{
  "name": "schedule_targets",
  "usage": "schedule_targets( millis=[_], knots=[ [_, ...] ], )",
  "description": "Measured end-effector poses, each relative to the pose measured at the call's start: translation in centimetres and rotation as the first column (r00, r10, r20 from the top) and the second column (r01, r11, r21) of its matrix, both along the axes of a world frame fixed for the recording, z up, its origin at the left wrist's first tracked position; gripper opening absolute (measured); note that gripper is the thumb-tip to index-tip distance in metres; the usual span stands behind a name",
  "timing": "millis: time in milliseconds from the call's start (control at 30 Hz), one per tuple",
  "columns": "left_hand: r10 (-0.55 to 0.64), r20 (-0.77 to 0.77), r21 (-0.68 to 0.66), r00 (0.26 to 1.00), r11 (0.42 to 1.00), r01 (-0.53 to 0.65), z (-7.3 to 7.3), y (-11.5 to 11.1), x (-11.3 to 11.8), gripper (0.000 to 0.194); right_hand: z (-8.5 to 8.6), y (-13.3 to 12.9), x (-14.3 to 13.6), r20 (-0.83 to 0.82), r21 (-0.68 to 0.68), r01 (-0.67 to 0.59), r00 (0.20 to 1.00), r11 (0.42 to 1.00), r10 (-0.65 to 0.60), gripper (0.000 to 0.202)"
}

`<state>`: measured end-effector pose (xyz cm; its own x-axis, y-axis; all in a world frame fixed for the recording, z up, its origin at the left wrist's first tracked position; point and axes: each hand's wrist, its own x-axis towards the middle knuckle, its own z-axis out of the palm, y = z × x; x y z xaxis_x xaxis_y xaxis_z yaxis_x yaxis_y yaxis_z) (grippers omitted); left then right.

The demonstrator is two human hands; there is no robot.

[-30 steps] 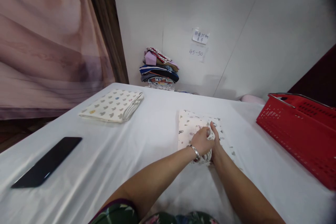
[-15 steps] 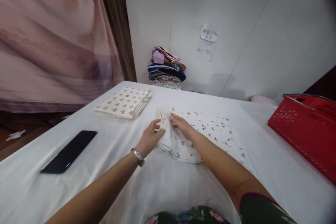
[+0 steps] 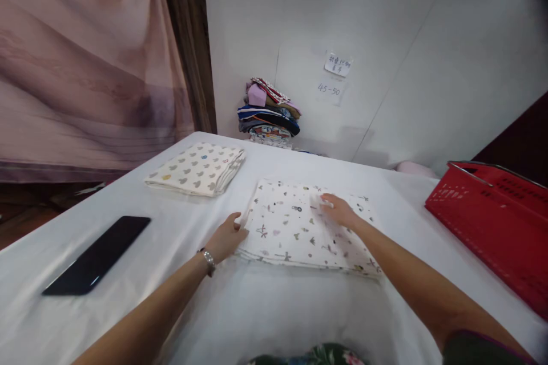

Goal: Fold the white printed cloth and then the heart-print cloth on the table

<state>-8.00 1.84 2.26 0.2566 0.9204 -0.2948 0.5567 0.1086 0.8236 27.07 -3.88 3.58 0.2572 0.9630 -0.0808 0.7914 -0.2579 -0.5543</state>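
A white cloth (image 3: pixel 282 231) with small grey and coloured prints lies folded in layers and flat in front of me. My left hand (image 3: pixel 228 238) is at its left edge, thumb raised apart from the fingers, with the fingertips against the side of the fold. On the cloth's top, right of the middle, rests my right hand (image 3: pixel 340 211), its fingers extended and slightly bent. Neither hand grips the fabric. Farther back on the left lies a second folded cloth (image 3: pixel 199 168), cream with grey mouse-head shapes.
A black phone-like slab (image 3: pixel 98 256) lies on the white-covered table (image 3: pixel 180 291) at left. At the right stands a red basket (image 3: pixel 483 222) with a metal handle. Behind the table rises a stack of folded fabrics (image 3: pixel 269 114) by the wall; a pink curtain (image 3: pixel 85 68) hangs left.
The bunched left part of the printed cloth now lies flat. My right hand has slid rightward over it, while my left hand has moved left and down to its edge.
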Motion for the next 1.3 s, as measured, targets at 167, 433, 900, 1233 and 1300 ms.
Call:
schedule_targets(
  millis=[167, 433, 900, 1233, 1300],
  knots=[
    [0.041, 0.067, -0.127, 0.997, 0.991, -0.032, 0.8, 0.3, 0.5, 0.076, 1.6, 1.0, 5.7, 0.105, -0.061, 0.086, 0.991, 0.994, -0.079, 0.053],
    [0.078, 0.058, -0.157, 0.995, 0.985, -0.068, 0.4, -0.7, -0.3, 0.081, 0.1, 8.7, 3.8, 0.011, -0.142, -0.133, 0.991, 0.981, 0.136, 0.07],
    [0.026, 0.07, 0.041, 0.997, 0.999, -0.029, -1.0, -1.8, -0.2, 0.063, 0.2, 14.6, 3.1, -0.021, -0.369, -0.29, 0.953, 0.883, 0.304, 0.075],
    [0.047, 0.172, -0.013, 0.984, 0.999, -0.046, -0.9, -2.3, -0.1, 0.064, -0.2, 20.4, -7.9, -0.092, -0.318, -0.442, 0.895, 0.839, 0.437, 0.081],
    [0.052, 0.211, -0.022, 0.976, 0.999, -0.048, -1.3, -2.3, -0.3, 0.064, -0.3, 21.4, -9.3, -0.105, -0.324, -0.444, 0.894, 0.835, 0.435, 0.081]
  ],
)
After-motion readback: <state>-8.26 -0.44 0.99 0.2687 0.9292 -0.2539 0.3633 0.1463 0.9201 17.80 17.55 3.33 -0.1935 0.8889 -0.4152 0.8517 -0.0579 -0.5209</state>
